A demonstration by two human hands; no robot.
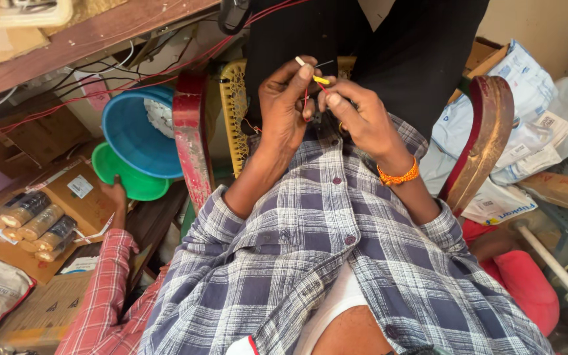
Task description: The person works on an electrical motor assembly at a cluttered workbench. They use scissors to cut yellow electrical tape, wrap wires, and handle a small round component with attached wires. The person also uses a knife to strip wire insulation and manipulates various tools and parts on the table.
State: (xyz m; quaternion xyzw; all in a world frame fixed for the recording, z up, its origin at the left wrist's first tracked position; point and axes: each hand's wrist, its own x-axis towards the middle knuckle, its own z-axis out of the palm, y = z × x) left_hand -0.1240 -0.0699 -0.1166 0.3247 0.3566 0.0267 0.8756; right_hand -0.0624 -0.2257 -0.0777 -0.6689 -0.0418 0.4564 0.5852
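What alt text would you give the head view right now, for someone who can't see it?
Seen from above, a person in a blue plaid shirt holds thin red and yellow wires between the fingertips of the left hand and right hand, seated in a red chair. Beside them, another person's red-checked sleeve reaches toward stacked blue and green tubs.

We're looking at a cramped repair workshop: red and black wires are trailing under a wooden shelf at ten o'clock, rolls of parts are lying on cardboard at nine, plastic tubs are stacking up beside them, and parcel bags are piling at three o'clock.
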